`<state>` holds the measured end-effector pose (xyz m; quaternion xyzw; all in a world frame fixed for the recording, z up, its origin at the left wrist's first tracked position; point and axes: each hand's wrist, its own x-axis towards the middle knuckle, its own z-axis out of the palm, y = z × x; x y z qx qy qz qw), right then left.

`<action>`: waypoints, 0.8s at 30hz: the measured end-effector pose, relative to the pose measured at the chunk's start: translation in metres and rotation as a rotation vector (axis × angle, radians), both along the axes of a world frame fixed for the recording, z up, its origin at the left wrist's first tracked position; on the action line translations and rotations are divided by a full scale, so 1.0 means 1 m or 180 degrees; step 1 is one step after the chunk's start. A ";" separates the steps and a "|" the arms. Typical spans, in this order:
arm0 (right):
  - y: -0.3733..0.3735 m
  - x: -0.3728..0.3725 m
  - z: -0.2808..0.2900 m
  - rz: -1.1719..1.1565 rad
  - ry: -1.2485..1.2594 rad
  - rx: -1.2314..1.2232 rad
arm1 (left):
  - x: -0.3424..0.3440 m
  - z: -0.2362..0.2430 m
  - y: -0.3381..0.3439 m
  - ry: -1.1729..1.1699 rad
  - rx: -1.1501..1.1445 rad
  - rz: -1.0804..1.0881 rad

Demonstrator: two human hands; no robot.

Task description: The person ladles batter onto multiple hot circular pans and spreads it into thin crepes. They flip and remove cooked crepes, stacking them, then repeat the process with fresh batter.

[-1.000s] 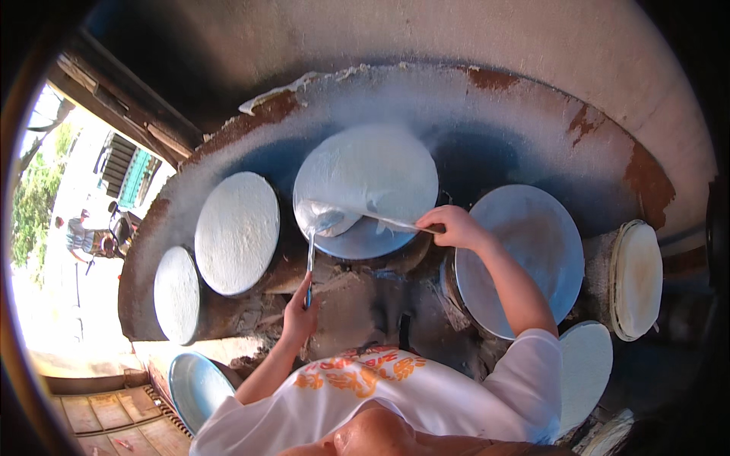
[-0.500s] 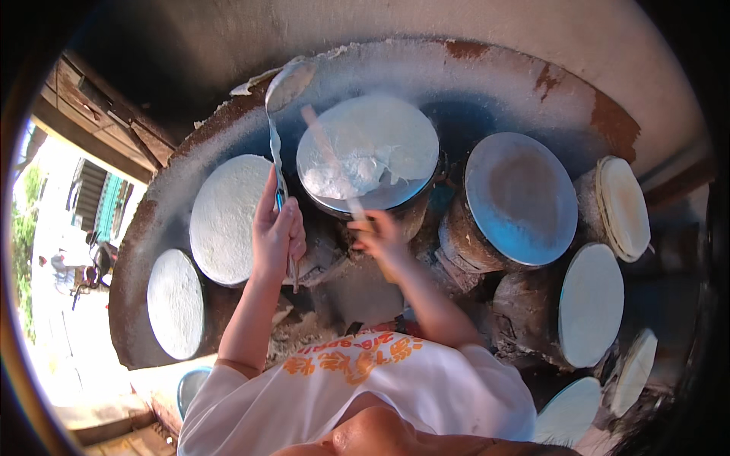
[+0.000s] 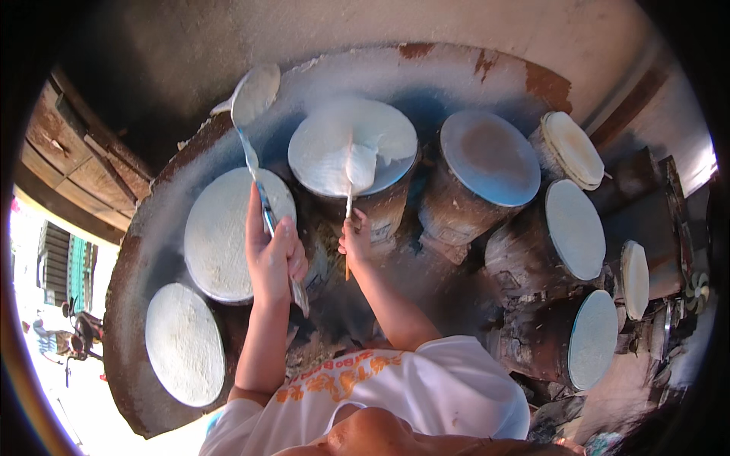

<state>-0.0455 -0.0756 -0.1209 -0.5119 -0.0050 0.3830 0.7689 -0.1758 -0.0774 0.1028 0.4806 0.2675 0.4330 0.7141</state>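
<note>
My left hand (image 3: 275, 260) is closed on the handle of a metal ladle (image 3: 256, 93), whose bowl is raised above and behind the left batter-covered disc. My right hand (image 3: 354, 237) grips a thin flat stick (image 3: 348, 267) pointing up onto the middle round griddle (image 3: 315, 148). A folded white mass of batter (image 3: 362, 169) lies along the stick on that griddle, whose top is mostly white, with blue-grey surface showing at its right front. Haze hangs over it. Just behind my left hand is the batter-covered disc (image 3: 228, 216).
Several griddles on cylindrical stands curve around me: a white one (image 3: 182, 342), a browned grey one (image 3: 487, 152) and pale ones (image 3: 574, 228). A stack of round sheets (image 3: 574, 148) sits back right, within the rusty curved rim (image 3: 532, 83). A motorbike (image 3: 80, 338) stands outside at left.
The ladle has risen from the middle griddle toward back left. My right hand has swung from the right down to the front of that griddle, turning the stick upright in view. The view has shifted.
</note>
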 end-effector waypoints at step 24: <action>-0.136 0.164 -0.016 0.1789 -0.1626 -0.1230 | 0.118 -0.020 -0.029 0.0558 -0.0185 -0.0001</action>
